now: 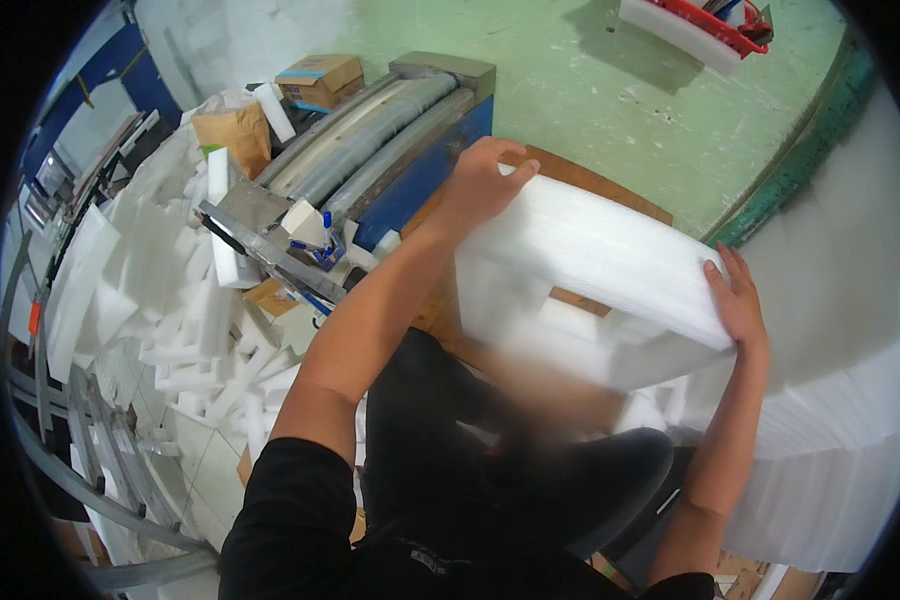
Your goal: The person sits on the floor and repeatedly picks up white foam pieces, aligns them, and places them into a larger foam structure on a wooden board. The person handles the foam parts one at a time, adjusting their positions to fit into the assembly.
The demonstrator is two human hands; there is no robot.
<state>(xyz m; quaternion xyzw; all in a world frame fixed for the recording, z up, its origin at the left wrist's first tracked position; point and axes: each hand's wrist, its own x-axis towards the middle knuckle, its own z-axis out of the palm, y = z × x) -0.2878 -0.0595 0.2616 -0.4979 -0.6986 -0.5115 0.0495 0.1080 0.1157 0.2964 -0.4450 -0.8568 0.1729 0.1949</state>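
white foam piece (610,250) w/ opening, tilted, held up btwn both hands over person's lap; brown board (620,199) shows past its far edge. l hand (488,180) curled at far l corner, thumb near edge, some fingers hidden. r hand (738,300) gripping r end, thumb on top face, fingers along far side. to l, blue machine (415,185) w/ grey rollers, cardboard box (322,80) behind; foam scraps (195,330) heaped farther l. red basket (735,35) top r.

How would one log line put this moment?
left hand: holding white foam piece, left end | right hand: holding its right end | beyond: wooden board | left: roller machine
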